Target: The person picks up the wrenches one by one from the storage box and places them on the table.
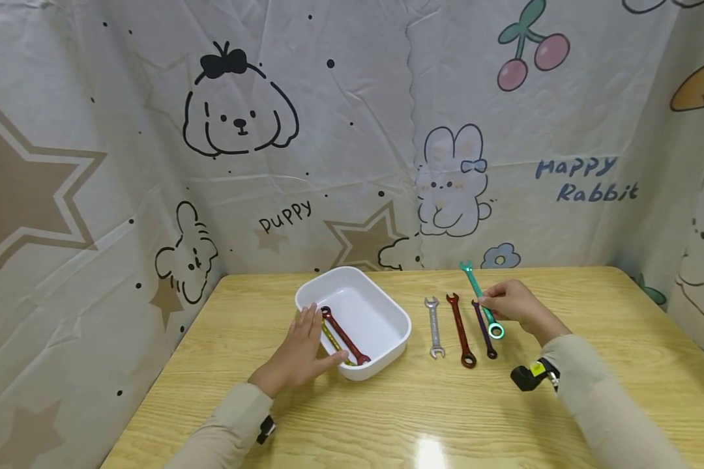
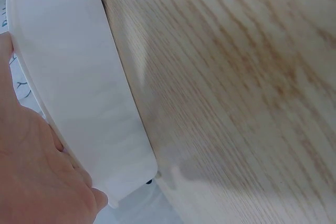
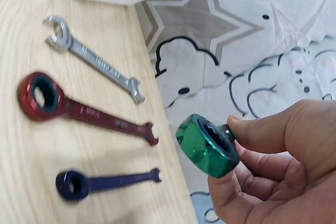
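My left hand (image 1: pixel 296 357) rests on the rim of a white plastic bin (image 1: pixel 381 366), fingers along its left side and thumb stretched over the near edge. Inside the bin lie a red wrench (image 1: pixel 345 336) and a yellow wrench (image 1: pixel 330 335), partly hidden by the hand. My right hand (image 1: pixel 515 303) pinches a green combination wrench (image 1: pixel 474 283) between thumb and fingers, its ring end (image 3: pixel 210 148) towards the wrist camera. Held up, it overlaps a small purple wrench (image 1: pixel 482 326) in the head view. A larger red wrench (image 1: pixel 460 329) and a silver open-end wrench (image 1: pixel 435 329) lie left of the purple one.
The wooden table (image 1: pixel 223 339) ends at a patterned cloth (image 1: pixel 358 163) hanging behind it and along both sides. The loose wrenches lie in a row, roughly parallel, right of the bin.
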`<action>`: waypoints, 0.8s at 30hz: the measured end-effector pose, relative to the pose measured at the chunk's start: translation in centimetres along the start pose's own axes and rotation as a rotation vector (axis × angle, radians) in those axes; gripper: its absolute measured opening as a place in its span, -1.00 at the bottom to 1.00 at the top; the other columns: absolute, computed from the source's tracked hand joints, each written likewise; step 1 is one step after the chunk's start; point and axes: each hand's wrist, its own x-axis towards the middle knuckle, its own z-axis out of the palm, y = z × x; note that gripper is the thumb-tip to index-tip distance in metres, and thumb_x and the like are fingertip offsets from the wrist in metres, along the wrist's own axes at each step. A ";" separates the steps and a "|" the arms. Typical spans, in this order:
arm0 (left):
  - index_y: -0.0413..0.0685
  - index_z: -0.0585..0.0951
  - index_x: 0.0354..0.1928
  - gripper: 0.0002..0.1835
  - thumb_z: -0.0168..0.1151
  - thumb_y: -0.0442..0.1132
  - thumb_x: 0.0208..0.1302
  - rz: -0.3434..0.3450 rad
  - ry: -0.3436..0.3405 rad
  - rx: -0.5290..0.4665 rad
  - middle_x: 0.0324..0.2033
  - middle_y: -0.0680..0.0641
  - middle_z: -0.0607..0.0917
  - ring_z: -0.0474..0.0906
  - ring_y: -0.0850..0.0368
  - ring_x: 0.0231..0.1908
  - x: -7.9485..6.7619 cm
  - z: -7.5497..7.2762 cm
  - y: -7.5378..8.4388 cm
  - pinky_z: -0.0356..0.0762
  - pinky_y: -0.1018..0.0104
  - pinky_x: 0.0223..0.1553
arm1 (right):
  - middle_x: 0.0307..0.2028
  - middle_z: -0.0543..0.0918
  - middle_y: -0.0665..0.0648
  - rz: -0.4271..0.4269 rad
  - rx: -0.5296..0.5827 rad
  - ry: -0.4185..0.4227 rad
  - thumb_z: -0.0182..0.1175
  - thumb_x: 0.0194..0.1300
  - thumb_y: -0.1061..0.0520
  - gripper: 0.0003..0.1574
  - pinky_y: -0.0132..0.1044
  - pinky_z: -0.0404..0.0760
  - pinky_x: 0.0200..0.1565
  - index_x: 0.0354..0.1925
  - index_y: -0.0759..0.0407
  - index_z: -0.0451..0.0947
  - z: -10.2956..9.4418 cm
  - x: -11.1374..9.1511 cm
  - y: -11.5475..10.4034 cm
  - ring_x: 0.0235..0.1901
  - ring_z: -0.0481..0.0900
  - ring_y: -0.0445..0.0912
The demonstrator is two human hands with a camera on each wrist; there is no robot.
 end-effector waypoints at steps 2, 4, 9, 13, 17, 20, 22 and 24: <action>-0.33 -0.13 0.47 0.14 -0.04 0.44 0.22 0.001 -0.002 0.001 0.48 -0.28 -0.21 -0.35 -0.19 0.47 0.0 0.0 0.0 -0.21 -0.12 0.42 | -0.39 0.54 0.15 0.010 -0.004 -0.008 0.08 0.41 0.19 -0.60 -0.27 0.61 -0.32 -0.04 0.58 0.45 -0.4 -0.1 0.8 -0.43 0.47 -0.14; -0.34 -0.12 0.47 0.13 -0.03 0.43 0.23 0.001 0.002 -0.001 0.48 -0.28 -0.21 -0.35 -0.19 0.47 0.0 0.0 0.0 -0.20 -0.13 0.42 | -0.46 0.51 0.09 0.024 -0.002 -0.018 0.06 0.42 0.20 -0.61 -0.31 0.59 -0.36 -0.06 0.59 0.45 -0.6 -0.2 1.6 -0.47 0.46 -0.16; -0.33 -0.11 0.47 0.13 -0.02 0.43 0.22 -0.003 0.003 0.001 0.49 -0.27 -0.22 -0.34 -0.18 0.47 -0.1 -0.1 0.1 -0.20 -0.12 0.42 | -0.58 0.47 0.03 0.046 0.016 -0.032 0.05 0.42 0.22 -0.68 -0.35 0.55 -0.45 -0.17 0.56 0.47 -0.9 -0.5 3.3 -0.55 0.45 -0.18; -0.33 -0.10 0.47 0.15 -0.05 0.46 0.21 -0.004 0.002 0.002 0.49 -0.27 -0.21 -0.35 -0.18 0.47 -0.1 0.0 0.1 -0.19 -0.13 0.42 | -0.59 0.46 0.03 0.056 0.013 -0.023 0.06 0.40 0.25 -0.73 -0.38 0.50 -0.50 -0.23 0.53 0.47 -0.7 -0.6 4.6 -0.57 0.43 -0.20; -0.33 -0.10 0.47 0.15 -0.07 0.48 0.20 -0.006 0.000 0.008 0.49 -0.27 -0.20 -0.35 -0.18 0.47 -0.1 -0.1 0.1 -0.19 -0.12 0.42 | -0.57 0.46 0.04 0.094 0.000 -0.018 0.06 0.39 0.26 -0.76 -0.41 0.48 -0.50 -0.24 0.51 0.46 -0.6 -0.7 5.5 -0.57 0.42 -0.21; -0.33 -0.10 0.47 0.16 -0.07 0.48 0.20 -0.004 0.002 0.013 0.49 -0.27 -0.20 -0.34 -0.18 0.47 0.0 0.0 0.0 -0.19 -0.12 0.42 | -0.56 0.46 0.04 0.120 -0.003 -0.008 0.06 0.39 0.25 -0.76 -0.42 0.49 -0.50 -0.24 0.50 0.45 -0.6 -0.7 5.7 -0.57 0.44 -0.21; -0.33 -0.10 0.47 0.16 -0.08 0.49 0.20 -0.002 0.003 0.019 0.48 -0.28 -0.20 -0.34 -0.19 0.47 0.0 0.0 0.0 -0.20 -0.12 0.42 | -0.55 0.46 0.05 0.126 -0.004 0.000 0.07 0.38 0.26 -0.77 -0.43 0.50 -0.50 -0.25 0.51 0.44 -0.5 -0.7 5.9 -0.57 0.44 -0.22; -0.34 -0.09 0.47 0.16 -0.09 0.49 0.20 0.002 0.005 0.025 0.48 -0.28 -0.19 -0.34 -0.19 0.47 0.1 0.1 -0.1 -0.20 -0.13 0.42 | -0.54 0.46 0.06 0.123 -0.003 0.004 0.07 0.37 0.27 -0.76 -0.44 0.51 -0.50 -0.24 0.53 0.44 -0.5 -0.7 6.0 -0.57 0.45 -0.22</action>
